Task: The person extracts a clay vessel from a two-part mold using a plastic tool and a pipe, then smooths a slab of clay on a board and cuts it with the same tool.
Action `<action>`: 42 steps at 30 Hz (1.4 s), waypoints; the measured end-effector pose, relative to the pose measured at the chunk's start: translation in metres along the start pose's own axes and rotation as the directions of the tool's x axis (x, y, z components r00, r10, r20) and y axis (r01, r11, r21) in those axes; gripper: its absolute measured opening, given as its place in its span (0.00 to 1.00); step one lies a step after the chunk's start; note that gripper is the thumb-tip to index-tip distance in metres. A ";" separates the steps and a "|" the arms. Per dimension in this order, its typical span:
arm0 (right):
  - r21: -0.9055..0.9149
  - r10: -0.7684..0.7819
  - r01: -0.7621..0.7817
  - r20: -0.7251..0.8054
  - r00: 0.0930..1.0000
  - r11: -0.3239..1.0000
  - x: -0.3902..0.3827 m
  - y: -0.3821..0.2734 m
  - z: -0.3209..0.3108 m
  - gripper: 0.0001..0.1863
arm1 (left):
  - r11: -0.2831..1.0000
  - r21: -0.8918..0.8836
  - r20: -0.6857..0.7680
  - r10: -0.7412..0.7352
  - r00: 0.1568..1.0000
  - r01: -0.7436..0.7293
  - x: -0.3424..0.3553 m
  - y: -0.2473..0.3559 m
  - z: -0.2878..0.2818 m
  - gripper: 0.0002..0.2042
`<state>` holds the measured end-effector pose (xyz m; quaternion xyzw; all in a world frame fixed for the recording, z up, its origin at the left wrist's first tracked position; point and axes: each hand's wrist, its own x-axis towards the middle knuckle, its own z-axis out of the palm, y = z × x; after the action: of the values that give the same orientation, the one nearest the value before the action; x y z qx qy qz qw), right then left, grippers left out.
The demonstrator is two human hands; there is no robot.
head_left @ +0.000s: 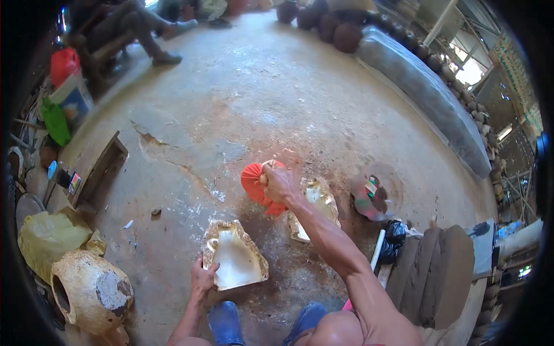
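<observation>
My left hand (203,275) is closed on the left edge of a plaster mould half (238,262), a chunky off-white block with a smooth vessel-shaped hollow facing up. In front of me and farther out, my right hand (276,180) grips the gathered top of an orange-red cloth pouch (253,183). What fills the pouch is hidden. Under my right forearm lies a second mould half (315,199), also hollow side up and partly covered by the arm. The pouch hangs beside its left edge; I cannot tell whether they touch.
Brown clay slabs (433,277) stand at the right, near a black plastic bag (393,235). A clear plastic bag (378,196) with bits inside lies beyond. At left are a round pale plaster piece (95,291), a yellowish bag (52,236) and a low wooden bench (104,164). A person's legs (141,29) show far left.
</observation>
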<state>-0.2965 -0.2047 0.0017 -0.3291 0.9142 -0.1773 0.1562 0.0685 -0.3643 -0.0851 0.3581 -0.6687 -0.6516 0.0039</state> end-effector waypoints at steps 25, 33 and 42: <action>0.158 -0.102 0.110 -0.055 0.993 0.981 -0.190 -0.112 0.102 0.18 | 0.816 -0.569 -0.034 0.100 0.994 -0.101 0.025 -0.007 0.023 0.22; 0.221 -0.009 0.079 -0.299 0.954 0.972 -0.165 -0.128 0.084 0.18 | 0.886 -0.459 -0.079 0.038 0.996 -0.070 0.020 0.026 0.026 0.26; 0.220 -0.045 0.213 -0.588 0.807 0.952 -0.133 -0.126 0.051 0.17 | 0.847 -0.497 -0.089 0.167 0.982 -0.189 0.046 0.015 0.037 0.25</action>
<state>-0.1101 -0.2191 0.0328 -0.2968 0.8598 -0.4042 -0.0963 0.0103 -0.3558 -0.0989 0.2949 -0.5057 -0.7923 0.1716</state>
